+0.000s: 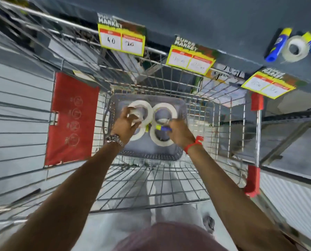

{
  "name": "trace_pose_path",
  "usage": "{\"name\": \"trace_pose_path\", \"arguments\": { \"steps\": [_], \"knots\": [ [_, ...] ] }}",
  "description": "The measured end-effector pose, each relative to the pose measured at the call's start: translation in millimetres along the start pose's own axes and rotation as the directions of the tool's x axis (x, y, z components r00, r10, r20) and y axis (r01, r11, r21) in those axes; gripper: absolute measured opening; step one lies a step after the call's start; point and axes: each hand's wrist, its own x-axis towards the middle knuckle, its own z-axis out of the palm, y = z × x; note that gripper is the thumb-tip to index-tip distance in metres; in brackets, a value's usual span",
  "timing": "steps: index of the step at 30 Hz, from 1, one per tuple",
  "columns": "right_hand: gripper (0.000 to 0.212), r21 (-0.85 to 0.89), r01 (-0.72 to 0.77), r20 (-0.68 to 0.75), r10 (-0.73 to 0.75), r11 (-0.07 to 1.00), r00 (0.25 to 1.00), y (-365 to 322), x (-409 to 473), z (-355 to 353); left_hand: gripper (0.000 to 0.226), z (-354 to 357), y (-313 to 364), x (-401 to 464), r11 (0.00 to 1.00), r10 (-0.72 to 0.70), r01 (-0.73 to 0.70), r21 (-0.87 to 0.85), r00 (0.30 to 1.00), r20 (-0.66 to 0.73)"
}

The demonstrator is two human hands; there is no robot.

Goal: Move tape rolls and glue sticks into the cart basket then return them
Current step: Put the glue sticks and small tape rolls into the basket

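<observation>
Both hands reached into the grey basket [180, 153] inside the wire cart [223, 124], left hand [126, 124] closed around a white tape roll [142, 110], right hand [180, 132] pinching a blue-and-yellow glue stick [163, 128], other tape rolls [164, 110] lay in the basket, two glue sticks [277, 45] and one clear roll [295, 48] sat on the grey shelf [223, 24].

Both bare forearms reach forward and down into the grey perforated plastic basket [147, 154]. The left hand [125, 122], a silver metal watch [115, 139] on its wrist, curls its fingers around a white tape roll [139, 110] at the basket's left side. The right hand [180, 132], a red string bracelet [193, 144] at its wrist, pinches a yellow-capped blue glue stick [163, 128] near the basket's middle.
</observation>
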Motion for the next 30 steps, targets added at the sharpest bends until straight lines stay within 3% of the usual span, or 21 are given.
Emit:
{"name": "trace_pose_path", "arguments": {
  "steps": [2, 5, 9, 14, 17, 20, 22, 25, 27, 30],
  "knots": [
    [0.022, -0.052, -0.067, 0.160, 0.075, 0.996, 0.984, 6.9, 1.8, 29.5, 0.031, 21.5, -17.8, -7.4, 0.994, -0.026, 0.013, 0.110, 0.992, 0.123],
    [0.026, -0.072, -0.127, 0.266, 0.141, 0.989, 0.954, 12.8, 0.6, 62.2, 0.035, 45.7, -25.4, -21.4, 0.981, -0.008, -0.052, 0.188, 0.953, 0.302],
    [0.031, -0.099, -0.124, 0.278, 0.147, 0.987, 0.949, 12.9, 0.2, 80.0, 0.043, 62.9, -34.7, -34.0, 0.976, -0.015, -0.074, 0.203, 0.913, 0.408],
    [0.030, -0.125, -0.102, 0.216, 0.128, 0.987, 0.968, 10.3, 2.5, 66.8, 0.059, 54.9, -40.8, -38.2, 0.950, 0.038, -0.160, 0.269, 0.912, 0.407],
    [0.025, -0.072, -0.080, 0.098, 0.087, 0.994, 0.991, 0.1, -2.4, 41.3, 0.050, 31.7, -24.8, -29.9, 0.960, 0.072, -0.151, 0.236, 0.947, 0.312],
    [0.026, -0.051, 0.052, -0.128, -0.058, 0.997, 0.990, -17.6, -14.3, -1.1, 0.035, 0.0, 5.4, -20.2, 0.911, 0.339, -0.338, 0.236, 0.940, 0.039],
    [0.030, 0.035, 0.158, -0.363, -0.135, 0.987, 0.922, -34.0, -25.9, -41.0, 0.035, -28.7, 31.9, -7.6, 0.845, 0.465, -0.345, 0.409, 0.852, -0.241],
    [0.024, 0.076, 0.331, -0.672, -0.197, 0.941, 0.714, -58.1, -34.7, -110.5, 0.034, -85.1, 74.8, 21.7, 0.849, 0.494, -0.227, 0.477, 0.662, -0.564],
    [0.021, 0.009, 0.371, -0.764, -0.233, 0.929, 0.601, -71.3, -29.4, -154.6, 0.036, -126.2, 102.6, 48.8, 0.868, 0.476, -0.203, 0.453, 0.602, -0.641],
    [0.027, -0.059, 0.312, -0.758, -0.246, 0.948, 0.605, -85.2, -7.7, -205.2, 0.043, -178.2, 134.7, 93.0, 0.893, 0.412, -0.190, 0.408, 0.707, -0.574]
  ]
}}
